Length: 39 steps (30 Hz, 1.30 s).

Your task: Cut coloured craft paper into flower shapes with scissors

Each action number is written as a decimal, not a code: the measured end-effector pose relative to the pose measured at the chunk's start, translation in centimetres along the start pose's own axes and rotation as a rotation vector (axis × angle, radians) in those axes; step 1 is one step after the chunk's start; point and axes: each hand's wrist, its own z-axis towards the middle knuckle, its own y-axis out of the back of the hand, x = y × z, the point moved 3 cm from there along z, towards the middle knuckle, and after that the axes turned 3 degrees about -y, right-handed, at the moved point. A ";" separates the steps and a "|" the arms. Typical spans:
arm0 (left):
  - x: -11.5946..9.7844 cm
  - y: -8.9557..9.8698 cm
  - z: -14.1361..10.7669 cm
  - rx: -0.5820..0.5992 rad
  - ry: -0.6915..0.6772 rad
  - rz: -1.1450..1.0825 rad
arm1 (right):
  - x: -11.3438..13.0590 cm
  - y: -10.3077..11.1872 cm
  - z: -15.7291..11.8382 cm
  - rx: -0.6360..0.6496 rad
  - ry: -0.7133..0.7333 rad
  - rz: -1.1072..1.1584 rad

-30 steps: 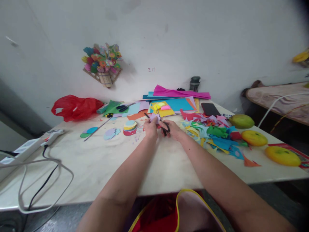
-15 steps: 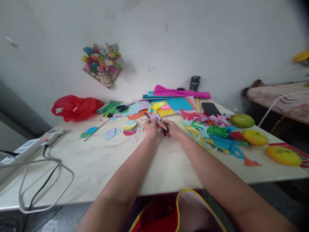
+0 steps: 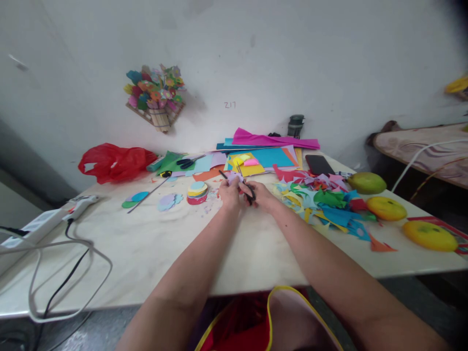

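Over the middle of the table, my left hand (image 3: 230,195) is closed on a small piece of light purple paper (image 3: 236,177). A thin dark stick-like thing (image 3: 222,173) pokes out by its fingers; what it is I cannot make out. Close beside it, my right hand (image 3: 262,196) is closed round the black handles of a pair of scissors (image 3: 251,193). The scissor blades point away from me at the purple paper; the fingers partly hide where they meet. Left of my hands sits a stack of round paper discs (image 3: 197,192), with scalloped purple and blue paper shapes (image 3: 170,202) further left.
Paper scraps (image 3: 329,200) lie in a heap at the right, near several mangoes (image 3: 386,208) and a phone (image 3: 319,165). Coloured sheets (image 3: 278,158), a second pair of scissors (image 3: 188,162) and a red plastic bag (image 3: 117,163) are at the back. A power strip (image 3: 40,224) with cables lies left.
Almost nothing differs. My hands keep their place, with the scissors and the purple paper shifted only very slightly.
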 end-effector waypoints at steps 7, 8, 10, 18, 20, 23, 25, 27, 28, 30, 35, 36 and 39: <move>-0.2 -0.1 0.2 -0.011 -0.022 -0.042 | 0.2 0.0 -0.1 -0.014 -0.022 -0.003; -0.3 -0.1 0.2 -0.012 -0.015 -0.057 | 0.2 0.0 0.0 -0.014 -0.024 -0.003; -0.4 -0.1 0.2 -0.009 -0.001 -0.072 | 0.0 0.1 0.1 -0.010 -0.027 -0.003; -0.5 0.1 0.5 0.034 0.012 -0.094 | -0.6 0.1 0.6 0.012 -0.035 0.019; -0.6 0.2 0.6 0.021 0.011 -0.098 | -0.6 0.1 0.5 0.015 -0.030 0.022; -0.7 0.4 0.8 0.031 0.018 -0.097 | -0.4 0.1 0.4 0.009 -0.036 0.020; -0.8 0.6 0.9 0.080 0.023 -0.099 | -0.2 0.2 0.2 0.006 -0.042 0.008; -0.9 0.7 1.1 0.135 0.025 -0.101 | 0.1 0.3 0.0 0.011 -0.042 -0.001; -1.0 0.8 1.2 0.156 0.030 -0.099 | 0.2 0.3 -0.1 0.018 -0.040 -0.003; -1.1 1.0 1.3 0.190 0.039 -0.089 | 0.4 0.4 -0.3 0.035 -0.041 -0.002; -1.3 1.1 1.5 0.240 0.035 -0.043 | 0.4 0.8 -0.3 0.048 -0.042 -0.007; -1.4 1.0 1.5 0.252 0.028 -0.039 | 0.4 0.9 -0.3 0.054 -0.034 -0.008; -1.3 0.9 1.5 0.287 0.019 -0.030 | 0.0 1.2 0.0 0.064 -0.007 -0.006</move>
